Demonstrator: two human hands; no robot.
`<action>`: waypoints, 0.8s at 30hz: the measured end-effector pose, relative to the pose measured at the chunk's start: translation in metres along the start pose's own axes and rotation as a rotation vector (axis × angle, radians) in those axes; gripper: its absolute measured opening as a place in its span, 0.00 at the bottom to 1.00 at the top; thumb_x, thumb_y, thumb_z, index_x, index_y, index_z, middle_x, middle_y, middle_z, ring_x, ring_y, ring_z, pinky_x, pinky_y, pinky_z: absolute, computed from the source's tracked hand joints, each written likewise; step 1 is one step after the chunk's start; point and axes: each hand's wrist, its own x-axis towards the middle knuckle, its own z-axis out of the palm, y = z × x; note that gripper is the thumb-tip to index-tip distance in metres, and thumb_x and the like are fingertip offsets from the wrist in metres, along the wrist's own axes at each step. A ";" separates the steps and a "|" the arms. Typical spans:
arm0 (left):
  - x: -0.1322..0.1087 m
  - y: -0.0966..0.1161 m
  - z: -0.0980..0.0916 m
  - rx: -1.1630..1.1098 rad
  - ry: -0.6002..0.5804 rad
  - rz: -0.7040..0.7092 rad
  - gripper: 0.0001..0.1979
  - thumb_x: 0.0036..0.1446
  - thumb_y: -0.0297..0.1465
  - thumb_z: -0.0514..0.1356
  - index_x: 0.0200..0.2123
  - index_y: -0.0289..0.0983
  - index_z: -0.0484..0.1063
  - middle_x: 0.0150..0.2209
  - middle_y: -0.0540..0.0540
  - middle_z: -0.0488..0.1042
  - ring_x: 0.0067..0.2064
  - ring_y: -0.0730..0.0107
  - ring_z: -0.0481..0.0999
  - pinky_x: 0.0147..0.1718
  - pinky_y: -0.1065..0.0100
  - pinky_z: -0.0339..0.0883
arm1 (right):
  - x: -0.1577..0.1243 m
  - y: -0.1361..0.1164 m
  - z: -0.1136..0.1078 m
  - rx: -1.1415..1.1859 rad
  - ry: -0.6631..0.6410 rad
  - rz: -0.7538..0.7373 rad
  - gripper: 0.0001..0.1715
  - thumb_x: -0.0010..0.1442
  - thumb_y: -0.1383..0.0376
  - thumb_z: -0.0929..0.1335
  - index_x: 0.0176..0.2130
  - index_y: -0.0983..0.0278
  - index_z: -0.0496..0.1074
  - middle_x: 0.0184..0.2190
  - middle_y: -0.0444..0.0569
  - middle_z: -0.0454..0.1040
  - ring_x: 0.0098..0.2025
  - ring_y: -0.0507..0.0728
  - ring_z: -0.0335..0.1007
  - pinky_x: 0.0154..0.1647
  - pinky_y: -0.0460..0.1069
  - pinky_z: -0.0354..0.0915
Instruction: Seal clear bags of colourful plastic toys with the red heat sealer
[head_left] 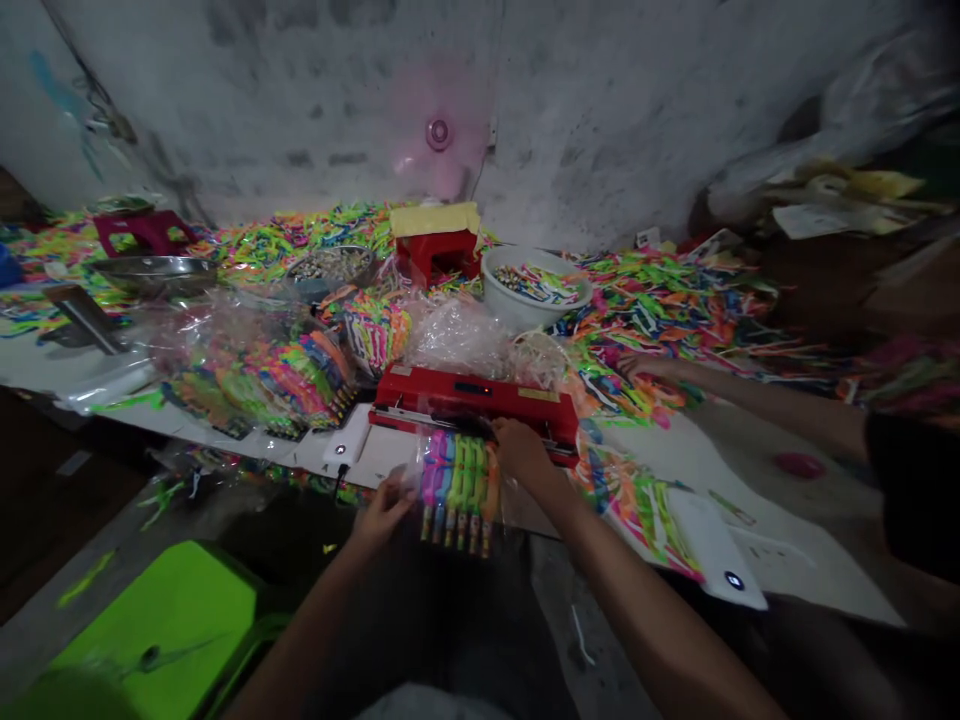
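Colourful strips (pixel 469 468) fill the clear bag (pixel 456 505) beside the red machine (pixel 435 386).

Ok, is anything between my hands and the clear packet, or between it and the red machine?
Nothing visible. Your left hand holds the clear packet at its left edge, your right hand is at its upper right, and its top overlaps the red machine.

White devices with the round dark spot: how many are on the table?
2. One lies just left of the red machine; the other lies at the near edge, farther right. More could be hidden under the colorful strands.
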 end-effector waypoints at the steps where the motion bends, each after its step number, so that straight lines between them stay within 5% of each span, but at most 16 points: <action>1: -0.003 0.002 0.001 -0.020 -0.059 -0.050 0.33 0.36 0.49 0.72 0.44 0.37 0.73 0.38 0.45 0.76 0.38 0.62 0.76 0.36 0.65 0.68 | 0.000 0.000 0.000 -0.001 0.003 0.003 0.18 0.63 0.73 0.62 0.51 0.72 0.72 0.49 0.62 0.75 0.50 0.59 0.72 0.53 0.49 0.62; 5: -0.008 0.012 0.003 -0.024 -0.111 -0.089 0.37 0.30 0.52 0.74 0.41 0.34 0.75 0.27 0.49 0.74 0.25 0.71 0.70 0.25 0.70 0.63 | 0.003 0.001 -0.002 0.013 -0.004 0.005 0.19 0.62 0.72 0.63 0.51 0.71 0.72 0.49 0.62 0.75 0.50 0.60 0.73 0.53 0.50 0.63; 13: -0.031 0.002 -0.015 0.054 -0.130 -0.121 0.39 0.32 0.50 0.74 0.46 0.34 0.75 0.21 0.52 0.71 0.20 0.74 0.66 0.20 0.72 0.57 | 0.003 0.002 -0.009 0.076 -0.007 -0.027 0.24 0.56 0.77 0.63 0.51 0.70 0.74 0.47 0.60 0.77 0.49 0.60 0.73 0.51 0.49 0.63; 18: -0.047 0.006 -0.031 0.062 -0.069 -0.131 0.35 0.30 0.49 0.75 0.41 0.35 0.77 0.30 0.46 0.78 0.31 0.64 0.76 0.31 0.67 0.68 | 0.017 0.014 -0.027 0.245 0.009 0.011 0.26 0.52 0.79 0.63 0.48 0.67 0.78 0.45 0.58 0.78 0.46 0.58 0.74 0.47 0.47 0.65; 24: -0.031 0.029 -0.029 0.148 0.062 -0.015 0.34 0.33 0.52 0.71 0.40 0.36 0.77 0.44 0.39 0.79 0.50 0.49 0.75 0.54 0.56 0.65 | 0.082 0.055 -0.076 0.996 0.237 0.258 0.17 0.47 0.74 0.66 0.36 0.66 0.80 0.22 0.45 0.76 0.26 0.53 0.70 0.31 0.44 0.67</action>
